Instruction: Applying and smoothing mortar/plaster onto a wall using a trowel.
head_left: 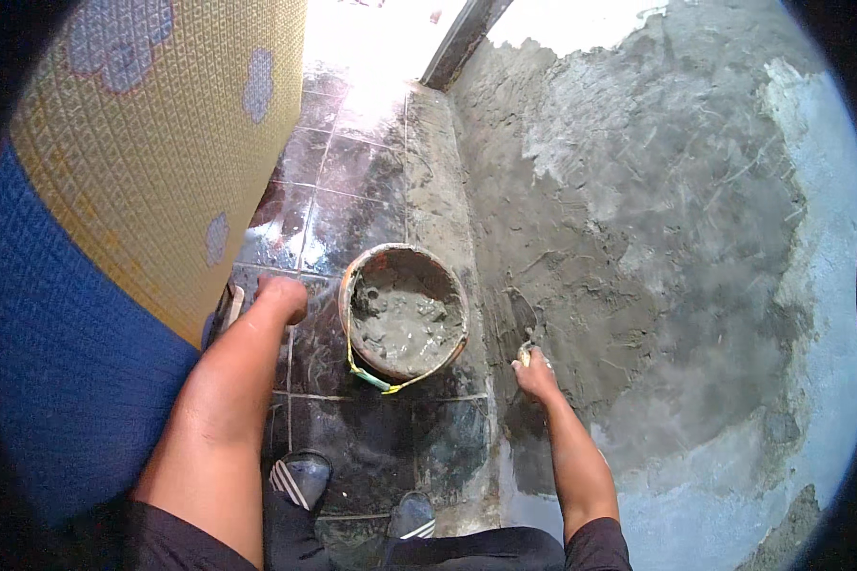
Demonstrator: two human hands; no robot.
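Note:
My right hand grips a trowel by its handle, the blade against the wet grey plaster on the wall to the right. My left hand is closed on a flat tool, perhaps a float, beside the padded covering at the left; the hand hides part of it. Between my hands a bucket of wet grey mortar stands on the floor, its handle hanging toward me.
A yellow and blue patterned covering rises along the left. Dark, glossy tiles form the floor, with a mortar-smeared strip along the wall. My sandalled feet are below. A dark frame and bright light are at the far end.

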